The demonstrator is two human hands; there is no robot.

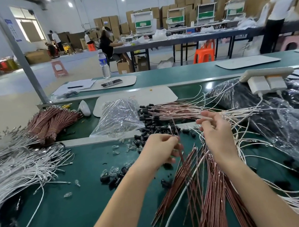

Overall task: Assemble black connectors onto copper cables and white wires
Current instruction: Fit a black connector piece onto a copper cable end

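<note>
Copper cables fan up-frame from lower centre. My left hand pinches one cable, near-upright; my right hand hangs loose, empty.

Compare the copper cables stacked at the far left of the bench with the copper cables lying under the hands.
The far-left bundle is bound into tight bunches, while the near cables lie loose and fanned out. The far-left bundle sits at the back, untouched. The near cables lie close in front on the green belt, and the left hand pinches one of them. Both are thin copper-coloured cables.
</note>
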